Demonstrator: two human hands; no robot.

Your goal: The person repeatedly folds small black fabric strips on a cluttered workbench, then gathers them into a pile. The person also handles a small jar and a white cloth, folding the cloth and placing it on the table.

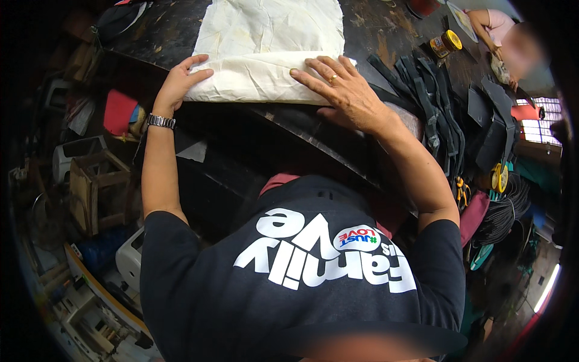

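containers: a round tin with a yellow lid stands on the table at 2 o'clock from the cloth; its contents cannot be seen. an open wooden crate sits below the table at 8 o'clock; what it holds cannot be told.

cloth: a cream cloth lies flat on the dark, worn table at 12 o'clock in the view. the near part is folded over, forming a thicker band along the table's near edge. the long axis of that band runs 9 to 3 o'clock; the rest of the cloth extends away toward 12 o'clock.

left hand: palm down at the band's 9 o'clock end. fingers close together and extended, the tips resting on the cloth corner. nothing is gripped. a metal watch sits on the wrist.

right hand: palm down at the band's 3 o'clock end. fingers spread and flat, pressing on the folded cloth, with the heel of the hand over the table edge. a ring shows on one finger. nothing is pinched.

adjacent items: a pile of black straps lies on the table at 3 o'clock from the right hand, near but apart. another person's arm rests on the table's far side at 2 o'clock.
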